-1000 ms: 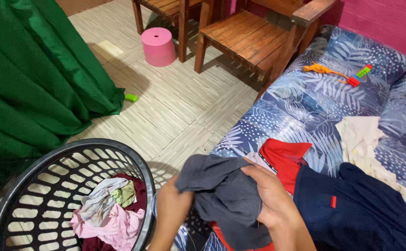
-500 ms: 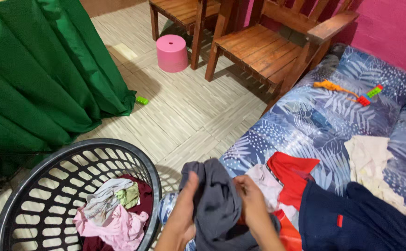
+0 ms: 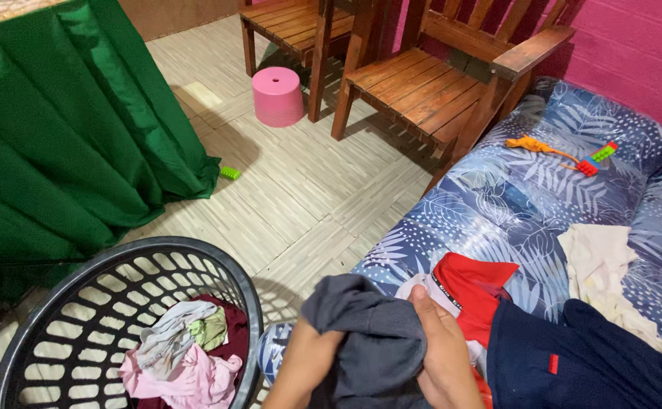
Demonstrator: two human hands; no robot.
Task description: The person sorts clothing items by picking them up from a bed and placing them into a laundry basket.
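A grey garment (image 3: 361, 333) is bunched up between both my hands at the bottom middle of the head view. My left hand (image 3: 304, 363) grips it from below on the left. My right hand (image 3: 441, 356) presses on it from the right, thumb on top. Beside my right hand lie a red garment (image 3: 471, 291) and a navy garment (image 3: 573, 363) on the blue leaf-patterned bed (image 3: 513, 197). A black laundry basket (image 3: 130, 257) stands at lower left, holding pink, white and dark red clothes (image 3: 183, 356).
A cream cloth (image 3: 600, 261) lies on the bed's right side, and toy pieces (image 3: 562, 151) lie near its far end. Wooden chairs (image 3: 422, 79) and a pink stool (image 3: 278, 95) stand beyond. A green drape (image 3: 65, 129) hangs at left, with a small green block (image 3: 230, 173) on the tiled floor.
My hands have closed back over the grey garment, bunching it tighter and lower. The camera view has shifted slightly.
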